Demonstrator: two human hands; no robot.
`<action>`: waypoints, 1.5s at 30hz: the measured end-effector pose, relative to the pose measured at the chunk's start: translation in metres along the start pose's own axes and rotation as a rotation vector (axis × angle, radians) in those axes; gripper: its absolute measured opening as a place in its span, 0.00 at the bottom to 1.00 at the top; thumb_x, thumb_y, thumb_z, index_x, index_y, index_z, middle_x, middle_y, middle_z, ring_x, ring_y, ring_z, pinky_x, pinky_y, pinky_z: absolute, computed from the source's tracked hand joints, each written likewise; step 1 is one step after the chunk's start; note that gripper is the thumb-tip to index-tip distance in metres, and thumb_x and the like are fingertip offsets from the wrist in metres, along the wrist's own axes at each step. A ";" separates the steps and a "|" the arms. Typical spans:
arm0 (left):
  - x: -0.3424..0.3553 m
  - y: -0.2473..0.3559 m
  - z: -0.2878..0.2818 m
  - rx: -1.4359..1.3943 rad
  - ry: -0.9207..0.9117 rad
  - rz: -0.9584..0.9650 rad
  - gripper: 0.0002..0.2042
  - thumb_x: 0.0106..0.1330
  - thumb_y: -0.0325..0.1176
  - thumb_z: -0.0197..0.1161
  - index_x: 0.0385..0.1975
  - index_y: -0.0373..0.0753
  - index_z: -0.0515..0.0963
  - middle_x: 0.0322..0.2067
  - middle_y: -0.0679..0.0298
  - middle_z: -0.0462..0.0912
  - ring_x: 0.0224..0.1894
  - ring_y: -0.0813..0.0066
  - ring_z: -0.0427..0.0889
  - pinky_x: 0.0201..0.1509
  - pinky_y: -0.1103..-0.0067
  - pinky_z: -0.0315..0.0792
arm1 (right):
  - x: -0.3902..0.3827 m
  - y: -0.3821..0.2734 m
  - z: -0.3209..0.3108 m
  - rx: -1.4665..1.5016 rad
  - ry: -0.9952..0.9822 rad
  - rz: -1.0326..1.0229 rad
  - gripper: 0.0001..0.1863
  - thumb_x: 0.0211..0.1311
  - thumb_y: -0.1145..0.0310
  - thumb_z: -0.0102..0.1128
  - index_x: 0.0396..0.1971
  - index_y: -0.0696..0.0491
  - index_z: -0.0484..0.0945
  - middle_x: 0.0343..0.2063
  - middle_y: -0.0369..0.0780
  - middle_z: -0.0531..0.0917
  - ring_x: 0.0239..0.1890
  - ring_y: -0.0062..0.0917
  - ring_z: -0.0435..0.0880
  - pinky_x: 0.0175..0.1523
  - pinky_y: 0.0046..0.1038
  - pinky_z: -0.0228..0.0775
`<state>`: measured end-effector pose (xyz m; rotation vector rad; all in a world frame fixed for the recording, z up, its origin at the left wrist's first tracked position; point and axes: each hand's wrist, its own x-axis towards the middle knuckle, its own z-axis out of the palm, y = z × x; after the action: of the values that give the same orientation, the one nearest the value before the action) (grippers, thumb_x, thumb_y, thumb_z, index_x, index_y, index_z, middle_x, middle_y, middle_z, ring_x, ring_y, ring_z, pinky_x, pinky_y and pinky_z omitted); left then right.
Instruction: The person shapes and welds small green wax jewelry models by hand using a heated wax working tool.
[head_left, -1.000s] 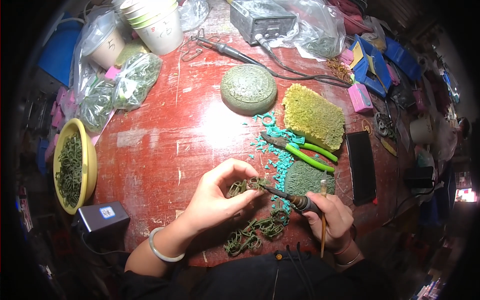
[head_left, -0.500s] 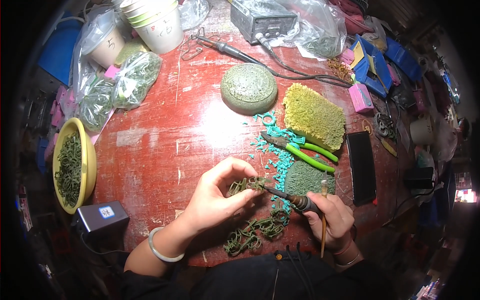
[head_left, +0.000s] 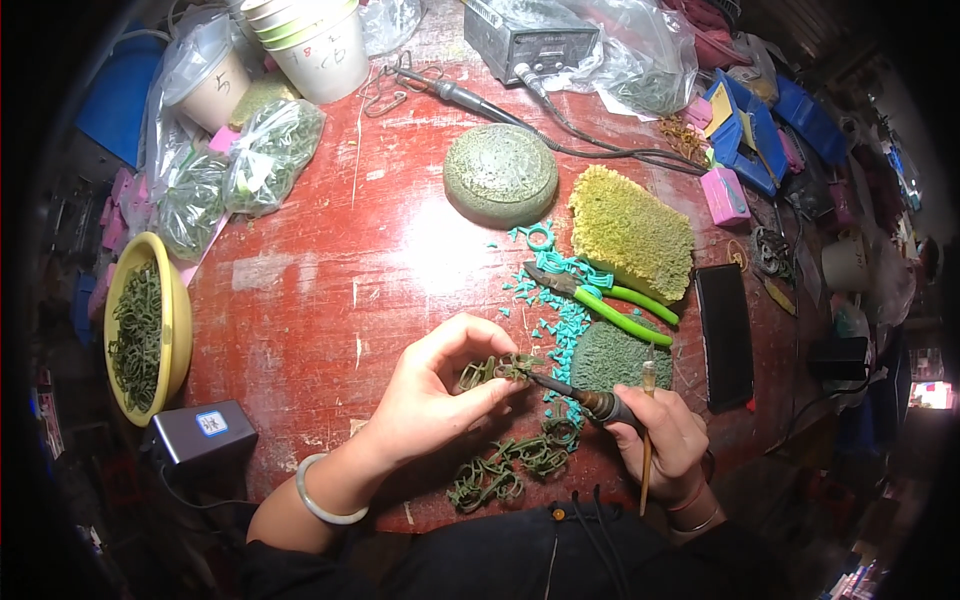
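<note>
My left hand (head_left: 425, 395) pinches a small cluster of dark green, wax-like rings (head_left: 478, 375) between thumb and fingers. In my right hand (head_left: 672, 430) is a soldering iron (head_left: 592, 402), its thin dark tip meeting the rings at my left fingertips. The same hand also keeps a slim brush (head_left: 648, 440) upright between its fingers. More of the green rings (head_left: 510, 470) lie in a loose heap below my hands. Just beyond the iron are scattered turquoise bits (head_left: 565, 340), a rough green block (head_left: 620, 362) and green-handled cutting pliers (head_left: 625, 312).
A yellow, coarse sponge-like block (head_left: 632, 235) and a round speckled green lump (head_left: 500, 175) sit farther back. At left stand a yellow bowl (head_left: 180, 345) of green pieces and a dark box (head_left: 205, 435). A phone (head_left: 724, 335) lies at right; a corded iron (head_left: 450, 95) lies behind.
The view has shifted very slightly. Both hands keep their hold, and the iron's tip stays at the rings.
</note>
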<state>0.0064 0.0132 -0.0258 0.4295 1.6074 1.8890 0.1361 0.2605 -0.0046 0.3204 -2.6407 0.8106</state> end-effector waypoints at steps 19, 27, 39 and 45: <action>-0.001 -0.002 -0.002 -0.048 0.007 -0.051 0.14 0.64 0.18 0.67 0.48 0.35 0.76 0.46 0.65 0.80 0.52 0.78 0.79 0.61 0.76 0.73 | -0.002 -0.001 0.001 0.020 0.000 0.035 0.17 0.65 0.66 0.71 0.49 0.59 0.83 0.36 0.46 0.86 0.34 0.36 0.87 0.39 0.31 0.80; 0.000 -0.001 0.000 -0.025 0.006 -0.025 0.14 0.65 0.16 0.66 0.48 0.34 0.75 0.44 0.64 0.80 0.48 0.77 0.81 0.53 0.78 0.78 | -0.001 -0.001 0.000 0.007 -0.002 0.023 0.18 0.62 0.68 0.72 0.50 0.60 0.83 0.36 0.46 0.86 0.35 0.36 0.87 0.38 0.31 0.80; -0.001 -0.006 -0.001 -0.035 -0.010 0.044 0.15 0.64 0.13 0.63 0.48 0.33 0.75 0.46 0.62 0.79 0.48 0.76 0.81 0.50 0.78 0.80 | 0.005 0.014 -0.003 -0.290 0.280 0.311 0.17 0.69 0.81 0.58 0.56 0.64 0.78 0.44 0.52 0.80 0.42 0.41 0.82 0.48 0.35 0.76; -0.001 -0.007 0.000 -0.001 -0.001 0.061 0.14 0.64 0.14 0.63 0.49 0.33 0.75 0.46 0.61 0.79 0.48 0.75 0.81 0.52 0.77 0.80 | -0.002 0.004 -0.007 -0.042 0.174 0.096 0.18 0.65 0.64 0.71 0.50 0.58 0.84 0.32 0.44 0.84 0.32 0.35 0.84 0.38 0.32 0.78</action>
<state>0.0087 0.0136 -0.0325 0.4841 1.6094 1.9335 0.1385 0.2682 -0.0024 0.1076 -2.5215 0.7745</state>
